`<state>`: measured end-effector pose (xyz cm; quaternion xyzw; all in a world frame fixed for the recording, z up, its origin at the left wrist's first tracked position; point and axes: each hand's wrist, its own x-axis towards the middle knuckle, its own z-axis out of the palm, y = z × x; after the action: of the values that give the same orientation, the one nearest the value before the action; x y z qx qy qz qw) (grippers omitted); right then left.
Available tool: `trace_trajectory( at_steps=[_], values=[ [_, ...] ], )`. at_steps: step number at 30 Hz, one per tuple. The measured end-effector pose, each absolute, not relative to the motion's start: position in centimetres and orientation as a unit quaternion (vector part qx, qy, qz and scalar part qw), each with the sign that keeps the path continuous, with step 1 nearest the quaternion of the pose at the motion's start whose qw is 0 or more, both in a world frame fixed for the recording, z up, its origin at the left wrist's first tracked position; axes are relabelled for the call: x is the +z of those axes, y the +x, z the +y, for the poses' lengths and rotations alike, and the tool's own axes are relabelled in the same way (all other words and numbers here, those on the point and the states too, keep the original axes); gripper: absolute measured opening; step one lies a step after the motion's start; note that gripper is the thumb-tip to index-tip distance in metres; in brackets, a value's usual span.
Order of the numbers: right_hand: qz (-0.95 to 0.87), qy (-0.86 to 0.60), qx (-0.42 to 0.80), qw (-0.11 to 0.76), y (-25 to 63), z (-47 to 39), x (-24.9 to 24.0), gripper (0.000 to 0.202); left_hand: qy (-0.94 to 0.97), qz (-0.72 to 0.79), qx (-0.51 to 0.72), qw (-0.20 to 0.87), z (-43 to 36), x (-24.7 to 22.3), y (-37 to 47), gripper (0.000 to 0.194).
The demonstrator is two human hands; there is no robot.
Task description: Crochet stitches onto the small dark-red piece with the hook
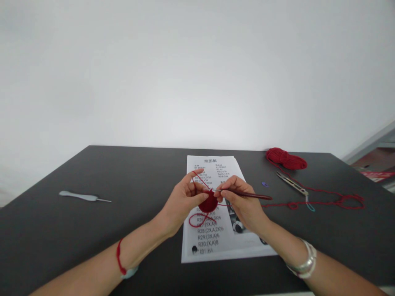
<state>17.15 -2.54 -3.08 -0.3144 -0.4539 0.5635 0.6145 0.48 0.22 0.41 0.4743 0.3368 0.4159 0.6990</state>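
Observation:
Between my hands is a small round red crochet piece (209,202). My left hand (189,192) pinches its left edge, with red yarn looped over the raised index finger. My right hand (242,200) grips a crochet hook (254,195) with a dark red handle; its thin metal tip meets the top of the piece. A loose red yarn tail curls below the piece. Under both hands lies a printed sheet (206,246) with rows of text and a picture.
A red yarn ball (285,159) sits at the back right, its strand looping over the dark table (138,176). Thread snips (291,183) and a small purple marker (264,184) lie nearby. On the left rests a grey-handled hook (80,196).

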Motion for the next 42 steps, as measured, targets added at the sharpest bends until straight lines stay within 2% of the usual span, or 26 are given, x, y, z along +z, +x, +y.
trace_trajectory(
  at_steps=[21, 32, 39, 42],
  values=[
    [-0.535, -0.35, 0.474, 0.605, 17.9, -2.7, -2.6, 0.013, 0.522, 0.364, 0.439, 0.634, 0.1, 0.8, 0.7, 0.058],
    [-0.65, -0.405, 0.271, 0.584, 17.0, -3.6, -2.9, 0.013, 0.525, 0.376, 0.437, 0.626, 0.2, 0.6, 0.8, 0.056],
    [-0.738, -0.369, 0.113, 0.553, 16.3, -4.0, -2.6, 0.019, 0.542, 0.382, 0.45, 0.599, -0.2, -0.5, 0.9, 0.055],
    [-0.754, -0.358, 0.084, 0.545, 16.1, -4.1, -2.8, 0.02, 0.55, 0.4, 0.452, 0.577, -0.3, -0.9, 1.0, 0.055]
  ],
)
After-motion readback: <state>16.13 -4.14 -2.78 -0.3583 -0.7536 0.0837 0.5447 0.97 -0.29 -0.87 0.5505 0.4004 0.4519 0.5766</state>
